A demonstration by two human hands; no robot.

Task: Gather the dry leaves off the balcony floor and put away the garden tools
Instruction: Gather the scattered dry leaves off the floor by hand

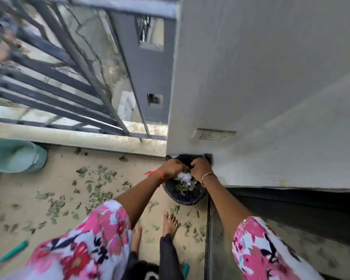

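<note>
Directly beneath left hand [171, 166] and right hand [200, 168]: one black bag [187, 199], set against the wall [271, 98] just beyond, holding dry leaves [183, 186] and white paper [184, 176]. Fingers of both curled at its mouth; grip hidden, cannot tell. Left of the hands, scattered floor leaves [97, 178] and one teal basket [16, 156]. Nearer the body, two teal tool handles [12, 253].

1 black bin [187, 199], 1 teal basket [16, 156], 2 teal tool handles [13, 252] [186, 269], 2 bare feet [170, 224] [136, 238], dozens of dry leaves [82, 171]
</note>
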